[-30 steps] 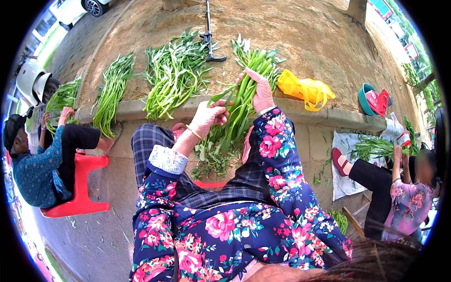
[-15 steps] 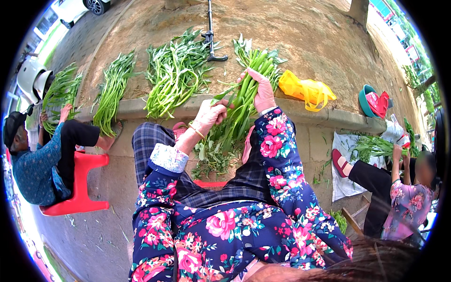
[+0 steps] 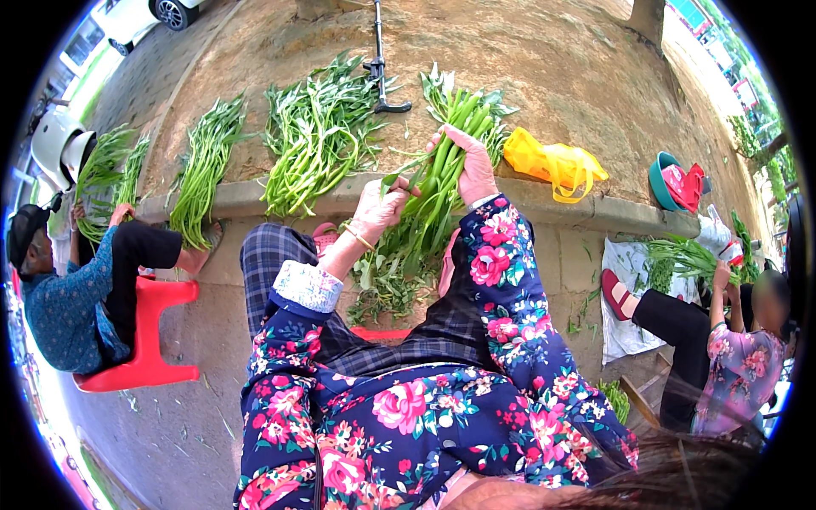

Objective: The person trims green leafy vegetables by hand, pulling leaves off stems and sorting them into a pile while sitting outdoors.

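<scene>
Gripped in the right hand [image 3: 476, 172], the stems [image 3: 444, 170] lie bunched — probably to keep them together. The left hand [image 3: 379, 208] pinches a leaf [image 3: 388, 181] beside them.

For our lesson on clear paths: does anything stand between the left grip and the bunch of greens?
Nothing visible: the left grip pinches a leaf beside the bunch of greens, which the right grip holds.
</scene>
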Motion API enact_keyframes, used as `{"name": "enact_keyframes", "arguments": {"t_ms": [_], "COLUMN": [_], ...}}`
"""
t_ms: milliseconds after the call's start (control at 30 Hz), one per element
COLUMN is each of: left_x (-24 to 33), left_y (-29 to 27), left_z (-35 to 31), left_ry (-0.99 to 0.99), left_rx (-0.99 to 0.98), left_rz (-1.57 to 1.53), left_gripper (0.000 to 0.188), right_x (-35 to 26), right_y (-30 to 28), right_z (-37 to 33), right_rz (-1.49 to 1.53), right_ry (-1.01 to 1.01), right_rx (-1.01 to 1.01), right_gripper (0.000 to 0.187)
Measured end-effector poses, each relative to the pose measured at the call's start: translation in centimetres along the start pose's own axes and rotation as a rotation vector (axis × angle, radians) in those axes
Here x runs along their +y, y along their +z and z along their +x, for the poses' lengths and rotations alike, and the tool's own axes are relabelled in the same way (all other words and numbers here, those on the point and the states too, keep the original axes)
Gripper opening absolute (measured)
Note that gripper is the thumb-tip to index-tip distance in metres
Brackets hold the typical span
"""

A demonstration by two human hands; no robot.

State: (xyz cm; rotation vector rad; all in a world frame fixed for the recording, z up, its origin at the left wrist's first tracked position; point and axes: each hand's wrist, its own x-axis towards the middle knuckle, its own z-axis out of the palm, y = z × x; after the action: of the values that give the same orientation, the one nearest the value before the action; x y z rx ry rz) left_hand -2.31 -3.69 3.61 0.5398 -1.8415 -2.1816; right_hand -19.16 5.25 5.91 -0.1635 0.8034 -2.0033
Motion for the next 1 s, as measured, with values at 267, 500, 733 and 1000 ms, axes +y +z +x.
{"name": "enact_keyframes", "arguments": {"t_ms": [267,500,733,1000], "left_x": [1.5,0.9,0.7,0.9], "left_y": [0.4,0.3,0.4,0.7], "left_z": [-0.2,0.0,0.2,0.3], "left_ry": [-0.146,-0.05,-0.053,0.026], "left_rx": [-0.016,0.034,0.02,0.093], "left_rz": [-0.17,-0.097,-0.061,-0.106], "left_gripper": [0.02,0.02,0.017,0.013], "right_x": [0.0,0.1,0.0,0.2], "right_y": [-0.2,0.2,0.5,0.4], "right_z": [0.1,-0.1,-0.3,-0.1], "right_rz": [-0.007,-0.004,-0.022,-0.017], "right_ry": [-0.015,-0.011,-0.013,0.013], "right_rx": [-0.017,-0.013,-0.01,-0.033], "right_gripper": [0.014,0.013,0.013,0.014]}}
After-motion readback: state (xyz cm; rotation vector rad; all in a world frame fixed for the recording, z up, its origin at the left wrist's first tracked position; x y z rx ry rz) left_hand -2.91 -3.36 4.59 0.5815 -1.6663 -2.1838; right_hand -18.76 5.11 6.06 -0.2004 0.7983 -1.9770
